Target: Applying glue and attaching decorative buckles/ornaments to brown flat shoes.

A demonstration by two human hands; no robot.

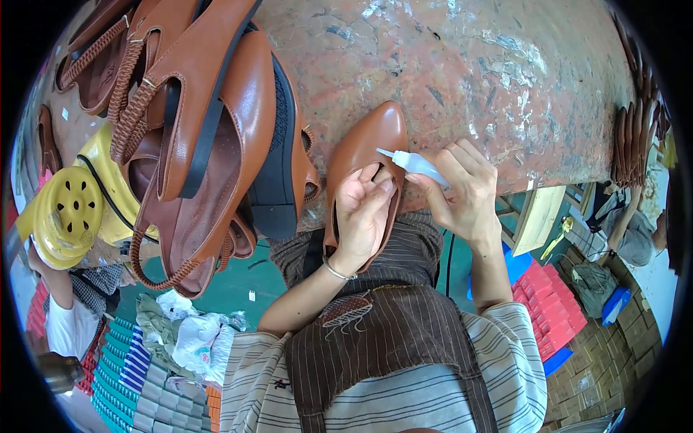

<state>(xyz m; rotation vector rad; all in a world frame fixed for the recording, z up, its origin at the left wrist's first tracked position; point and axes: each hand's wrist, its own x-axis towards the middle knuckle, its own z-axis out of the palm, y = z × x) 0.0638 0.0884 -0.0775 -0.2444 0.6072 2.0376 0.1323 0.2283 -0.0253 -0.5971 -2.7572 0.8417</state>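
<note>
A brown pointed-toe slingback shoe rests at the near edge of the worktable, its toe pointing away from me. My left hand is at the shoe's opening, its fingers partly inside and closed on the upper's edge; the fingertips are partly hidden. In my right hand is a small pale squeeze bottle with a thin nozzle. The bottle is tilted leftward, and its tip is at the front of the shoe's opening, close above the upper. Whether the tip touches the leather I cannot tell.
Brown slingback shoes are piled at the left, beside a yellow rounded housing with holes. More brown shoes stand at the far right of the scuffed worktable. Red stacked pieces lie lower right. Other people are at both sides.
</note>
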